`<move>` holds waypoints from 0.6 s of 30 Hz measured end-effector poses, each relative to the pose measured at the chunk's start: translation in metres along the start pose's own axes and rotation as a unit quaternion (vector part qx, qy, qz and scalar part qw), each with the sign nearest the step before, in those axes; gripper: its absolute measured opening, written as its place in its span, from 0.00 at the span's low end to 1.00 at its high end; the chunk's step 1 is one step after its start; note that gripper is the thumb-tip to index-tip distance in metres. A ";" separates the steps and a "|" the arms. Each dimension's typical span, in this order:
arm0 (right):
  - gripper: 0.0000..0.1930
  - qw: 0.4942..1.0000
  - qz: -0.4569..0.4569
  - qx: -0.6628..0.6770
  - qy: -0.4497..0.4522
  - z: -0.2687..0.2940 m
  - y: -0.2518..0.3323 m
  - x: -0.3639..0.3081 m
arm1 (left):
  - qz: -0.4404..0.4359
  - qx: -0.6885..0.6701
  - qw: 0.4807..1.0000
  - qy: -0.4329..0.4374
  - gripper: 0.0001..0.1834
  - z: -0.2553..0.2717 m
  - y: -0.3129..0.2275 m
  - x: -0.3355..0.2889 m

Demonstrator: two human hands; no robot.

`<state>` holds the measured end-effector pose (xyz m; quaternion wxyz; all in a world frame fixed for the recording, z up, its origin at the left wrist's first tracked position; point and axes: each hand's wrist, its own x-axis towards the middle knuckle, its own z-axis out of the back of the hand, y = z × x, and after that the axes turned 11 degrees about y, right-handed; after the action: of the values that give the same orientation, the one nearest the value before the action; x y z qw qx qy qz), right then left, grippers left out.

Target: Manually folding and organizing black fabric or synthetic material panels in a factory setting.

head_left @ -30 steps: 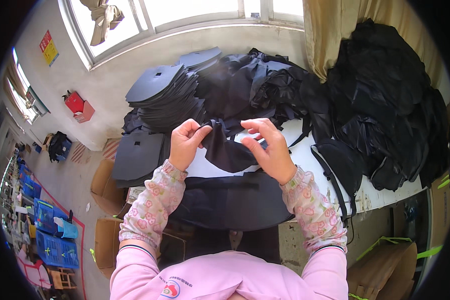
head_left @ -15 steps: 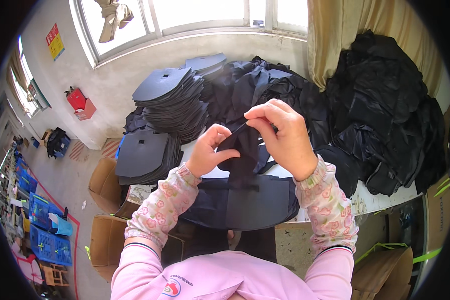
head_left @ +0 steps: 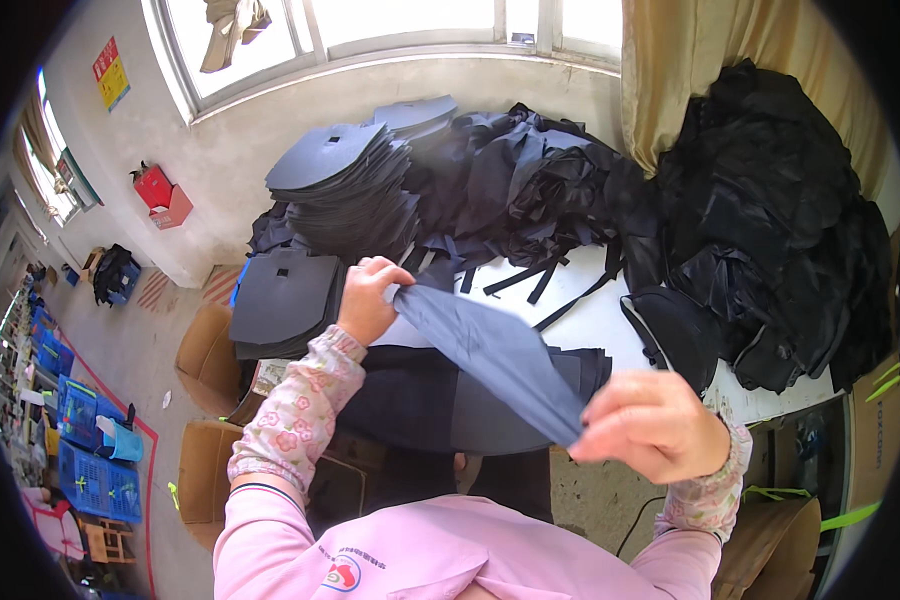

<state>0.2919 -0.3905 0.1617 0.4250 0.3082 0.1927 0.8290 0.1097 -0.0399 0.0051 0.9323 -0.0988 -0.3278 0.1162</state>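
Note:
A strip of dark grey-blue fabric (head_left: 490,345) is stretched slantwise between my two hands, above the near edge of the table. My left hand (head_left: 372,300) pinches its upper end beside the stacked panels. At the lower right, my right hand (head_left: 655,425) grips the other end, its fingers slightly blurred. Beneath the strip lie a black fabric piece (head_left: 395,405) and a dark grey flat panel (head_left: 490,420), overhanging the table's front edge. The strip covers part of both.
Stacked grey panels with small slots (head_left: 335,185) rise at the back left, a lower stack (head_left: 285,300) before them. Heaped black fabric (head_left: 560,180) lies behind, and a taller black pile (head_left: 770,220) fills the right. Black straps (head_left: 580,300) cross the white tabletop (head_left: 510,290). Cardboard boxes (head_left: 210,360) stand left.
My hands have drawn apart, the right one moving down and right, the left slightly up and left. The fabric between them is now spread out taut, and straps on the table are uncovered.

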 end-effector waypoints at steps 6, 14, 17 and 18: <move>0.08 0.959 0.042 0.275 0.047 -0.005 0.014 -0.078 | 0.013 -0.087 0.970 0.228 0.20 0.070 0.017 -0.066; 0.06 0.933 -0.246 0.243 -0.102 -0.012 -0.047 -0.131 | 0.229 -0.267 0.823 0.447 0.08 0.136 0.035 -0.109; 0.05 0.875 -0.384 0.254 -0.149 -0.036 -0.092 -0.132 | 0.243 -0.176 0.808 0.507 0.11 0.108 0.041 -0.102; 0.04 0.868 -0.400 0.251 -0.155 -0.046 -0.111 -0.132 | 0.280 -0.140 0.788 0.530 0.13 0.100 0.042 -0.100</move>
<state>0.3851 -0.4390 0.0176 0.6529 0.4252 0.4328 0.4534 -0.0363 -0.0171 0.0120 0.8623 -0.3616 0.2472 0.2540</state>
